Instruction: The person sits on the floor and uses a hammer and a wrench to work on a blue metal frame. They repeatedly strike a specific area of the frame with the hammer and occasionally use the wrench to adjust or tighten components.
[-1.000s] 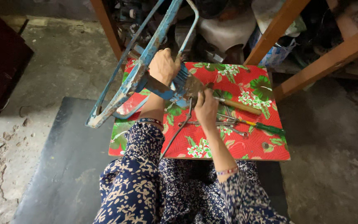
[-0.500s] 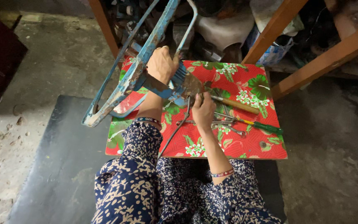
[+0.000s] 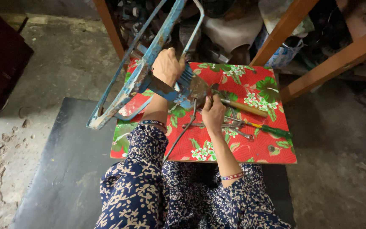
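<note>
Sitting low over a small table (image 3: 276,154) covered in red flowered oilcloth, the person works with both hands at its far edge. Furthest left, a dark mat (image 3: 64,169) lies on the rough concrete floor. Above it juts the blue metal frame (image 3: 142,74), chipped and worn, tilted so that its lower end hangs off the table's left side while its upper bars rise toward the clutter at the back. The left hand (image 3: 167,67) is closed around the frame where the bars meet, fingers wrapped over the top. Just right of that, a grey wire (image 3: 183,133) trails down from the frame across the cloth toward the person's lap. The right hand (image 3: 213,113) rests beside the frame's lower part, fingers curled down onto something at the frame; I cannot tell from here what it pinches. Touching that hand on its right lies a wooden-handled tool (image 3: 244,108), and below it a few wrenches (image 3: 234,127) and a green-handled screwdriver (image 3: 272,129) are spread on the cloth. Slanted wooden beams (image 3: 331,63) stand behind the table on the right.
</note>
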